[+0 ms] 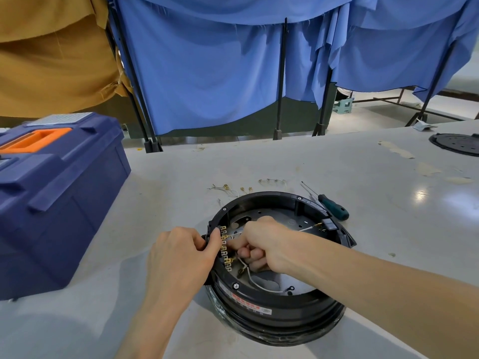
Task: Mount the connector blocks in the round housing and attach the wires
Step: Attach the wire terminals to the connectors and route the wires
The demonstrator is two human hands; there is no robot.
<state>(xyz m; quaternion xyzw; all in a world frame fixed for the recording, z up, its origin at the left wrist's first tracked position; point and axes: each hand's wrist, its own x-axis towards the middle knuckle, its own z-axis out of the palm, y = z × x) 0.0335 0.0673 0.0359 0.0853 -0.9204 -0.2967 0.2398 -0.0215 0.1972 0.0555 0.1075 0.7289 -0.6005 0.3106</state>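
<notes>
The round black housing lies open on the grey table, its metal floor showing inside. A connector block with a row of brass terminals stands against the housing's left inner wall. My left hand grips the left rim from outside, thumb beside the block. Inside the housing my right hand is curled, its fingers pinching something small at the terminals; what it pinches is hidden. A white wire with a ring lug runs across the floor below that hand.
A blue toolbox with an orange handle stands at the left. A green-handled screwdriver lies behind the housing on the right. Loose brass terminals and wires lie behind it. A black round lid sits far right.
</notes>
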